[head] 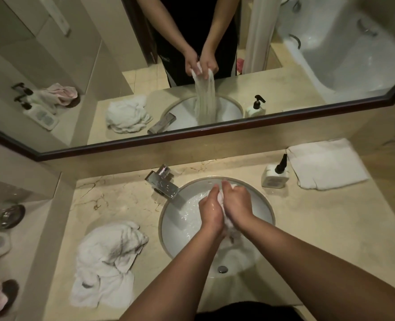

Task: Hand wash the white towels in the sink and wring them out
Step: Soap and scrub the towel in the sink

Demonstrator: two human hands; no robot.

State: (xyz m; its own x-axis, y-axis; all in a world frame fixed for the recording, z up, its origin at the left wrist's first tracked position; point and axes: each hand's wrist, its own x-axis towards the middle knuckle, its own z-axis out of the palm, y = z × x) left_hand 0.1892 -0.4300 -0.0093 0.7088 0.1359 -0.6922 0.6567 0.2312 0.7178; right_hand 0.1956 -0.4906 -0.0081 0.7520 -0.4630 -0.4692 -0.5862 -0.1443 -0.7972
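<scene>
- A wet white towel [222, 200] is gripped between both hands above the round white sink [265, 205]; only small bunched parts of it are seen between the palms and above the knuckles.
- In the mirror [331, 105] along the back wall, the same towel is shown hanging from the hands in a long, narrow, twisted bundle down into the basin.
- The left hand [211, 210] is closed around the towel, with its fingers [214, 189] curled over the cloth; its skin is shiny with water.
- The right hand [237, 202] is pressed against the left and is likewise closed on the towel.
- Water is seen in the basin on the tap side, and a metal drain [222, 269] lies uncovered at the near side of the bowl.
- A square chrome tap [163, 181] is mounted at the back left of the sink rim.
- A crumpled white towel with dark smudges [108, 262] is heaped on the table [331, 228] near its front left corner.
- A folded white towel [326, 163] is laid flat at the back right corner of the table, just beside a white pump bottle [274, 176] with a black nozzle.
- The table is made of beige veined stone.
- A lower shelf to the left carries a small glass dish [9, 215].
- A white bathtub is reflected in the mirror's upper right.
</scene>
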